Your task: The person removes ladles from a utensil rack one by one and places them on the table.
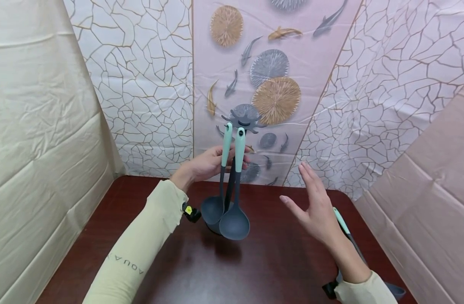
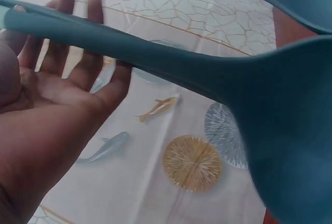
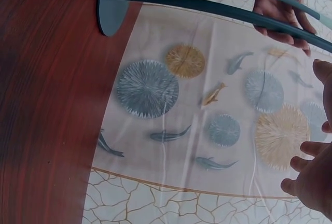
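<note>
Pale left sleeve point(image 1: 131, 249) is reaching up from the bottom edge, dark lettering running across it; right sleeve point(image 1: 365, 291) is coming in at lower right. Small black devices are sitting at both wrists, the left one point(image 1: 192, 213) bearing a yellow mark.

Beneath the right forearm, a mint-handled utensil point(image 1: 342, 220) is lying near the right edge of the dark red-brown surface point(image 1: 289, 257), partly hidden by arm and sleeve.

Right hand point(image 1: 317, 211) is hovering above the surface, holding nothing: fingers extending close together, thumb standing well apart.

Front ladle point(image 1: 235, 226) is standing near the middle, bowl down, mint handle up. Second ladle point(image 1: 212, 209) is slanting just beside it on the left, bowls overlapping in the head view. Both handle tops are reaching close to the stand's hooked head; cannot tell whether either is hanging there.

Left hand point(image 1: 205, 164) is reaching in behind the handles. Its fingers are spreading apart in the left wrist view; cannot tell whether thumb and fingers are clamping a handle or the post.

Stand point(image 1: 244, 121) is rising behind the ladles, its dark post partly covered, its round base resting on the surface.

Farther back, a printed backdrop point(image 1: 152, 84) is hanging, showing fish, round motifs and crackle lines. Plain creased cloth point(image 1: 46, 126) is walling the left side.
</note>
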Demonstrator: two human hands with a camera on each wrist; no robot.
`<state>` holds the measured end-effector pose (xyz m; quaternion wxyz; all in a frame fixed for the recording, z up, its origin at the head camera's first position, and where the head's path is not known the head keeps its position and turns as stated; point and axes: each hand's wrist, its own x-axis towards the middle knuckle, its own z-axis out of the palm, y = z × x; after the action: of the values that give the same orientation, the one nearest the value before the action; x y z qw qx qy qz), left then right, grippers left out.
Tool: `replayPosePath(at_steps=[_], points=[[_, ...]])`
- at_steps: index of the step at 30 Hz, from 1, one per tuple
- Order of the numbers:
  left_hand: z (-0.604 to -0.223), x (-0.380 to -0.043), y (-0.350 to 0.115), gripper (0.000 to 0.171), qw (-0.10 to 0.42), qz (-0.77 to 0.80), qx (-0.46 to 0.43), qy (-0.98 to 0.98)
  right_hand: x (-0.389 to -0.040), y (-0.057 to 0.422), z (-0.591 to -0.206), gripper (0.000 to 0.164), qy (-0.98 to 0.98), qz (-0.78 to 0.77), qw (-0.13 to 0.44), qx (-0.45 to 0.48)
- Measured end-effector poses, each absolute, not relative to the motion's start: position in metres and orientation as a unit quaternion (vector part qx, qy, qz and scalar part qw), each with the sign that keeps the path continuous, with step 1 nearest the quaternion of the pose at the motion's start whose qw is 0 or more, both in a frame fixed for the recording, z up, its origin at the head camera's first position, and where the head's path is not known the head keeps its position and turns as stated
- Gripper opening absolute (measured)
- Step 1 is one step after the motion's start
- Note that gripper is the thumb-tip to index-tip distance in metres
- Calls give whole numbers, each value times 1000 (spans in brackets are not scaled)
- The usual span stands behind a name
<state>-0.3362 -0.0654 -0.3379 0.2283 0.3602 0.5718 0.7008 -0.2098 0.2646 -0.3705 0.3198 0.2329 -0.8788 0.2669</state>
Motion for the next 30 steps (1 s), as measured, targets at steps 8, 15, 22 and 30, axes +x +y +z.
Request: replayPosePath(at_steps=[8, 15, 22, 30], points=[[-341, -332, -61, 44, 177, 718, 319, 593, -210, 264, -369, 101, -877, 268, 324, 233], [-343, -328, -60, 38, 135, 719, 301, 611, -210, 263, -365, 101, -871, 271, 335, 238], [-344, -327, -57, 27, 80, 705, 279, 647, -208, 259, -359, 98, -861, 280, 345, 248], [-348, -327, -54, 29, 32, 686, 290, 666, -204, 250, -350, 98, -851, 296, 342, 266]])
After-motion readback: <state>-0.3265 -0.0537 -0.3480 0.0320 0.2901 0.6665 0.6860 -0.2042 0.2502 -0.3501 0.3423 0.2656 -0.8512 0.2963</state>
